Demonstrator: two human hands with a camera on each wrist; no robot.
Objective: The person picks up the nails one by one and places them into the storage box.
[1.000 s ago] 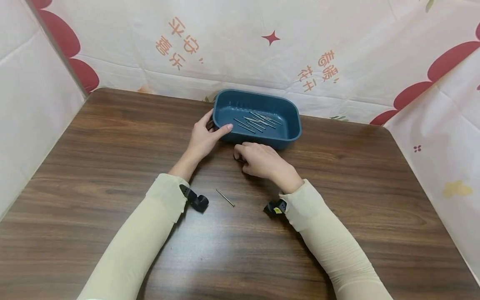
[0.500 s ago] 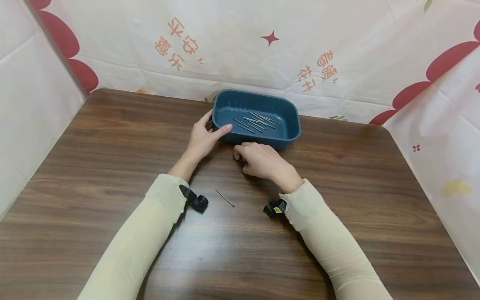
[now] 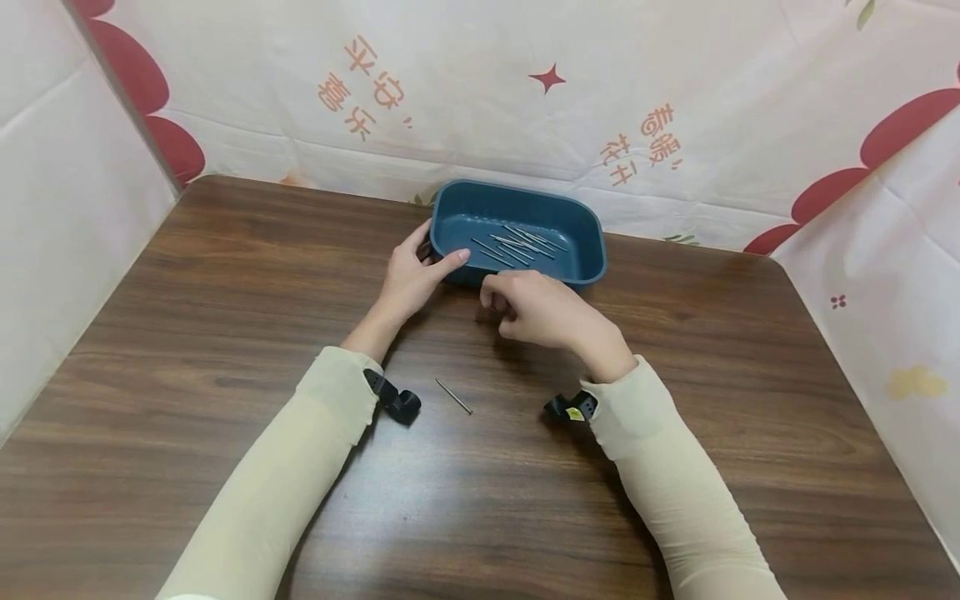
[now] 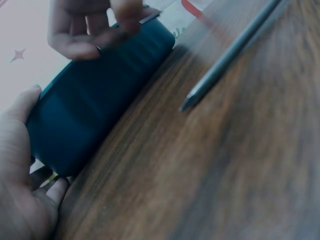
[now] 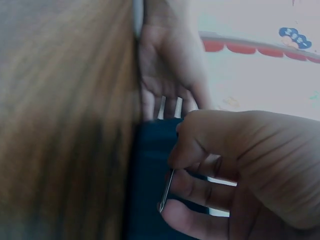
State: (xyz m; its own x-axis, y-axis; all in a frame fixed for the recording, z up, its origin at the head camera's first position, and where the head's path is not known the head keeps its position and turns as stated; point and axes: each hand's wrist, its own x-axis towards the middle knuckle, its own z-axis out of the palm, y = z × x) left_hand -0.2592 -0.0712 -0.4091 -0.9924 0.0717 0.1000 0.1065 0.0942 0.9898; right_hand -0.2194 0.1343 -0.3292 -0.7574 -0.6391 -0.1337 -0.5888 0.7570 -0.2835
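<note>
My left hand [image 3: 412, 275] grips the left end of a blue plastic bin [image 3: 592, 258], thumb over the front rim and fingers round the side. Several nails [image 3: 517, 243] lie loosely side by side on the bin's floor. My right hand [image 3: 543, 308] is just in front of the bin, overlapping its front rim in the head view. Between its thumb and fingers it pinches a nail [image 5: 167, 192], best seen in the right wrist view. Another nail [image 3: 453, 397] lies by itself on the table between my forearms; it shows large and close in the left wrist view.
The wood-grain table [image 3: 225, 350] extends on both sides of the bin. A white printed cloth [image 3: 465, 92] hangs right behind the bin and along both sides. Each wrist carries a small black camera, the left camera [image 3: 401, 404] being close to the loose nail.
My right hand has lifted off the tabletop and shifted a little right, up to the bin's front rim, with the nail in its fingers. The left hand keeps its hold on the bin.
</note>
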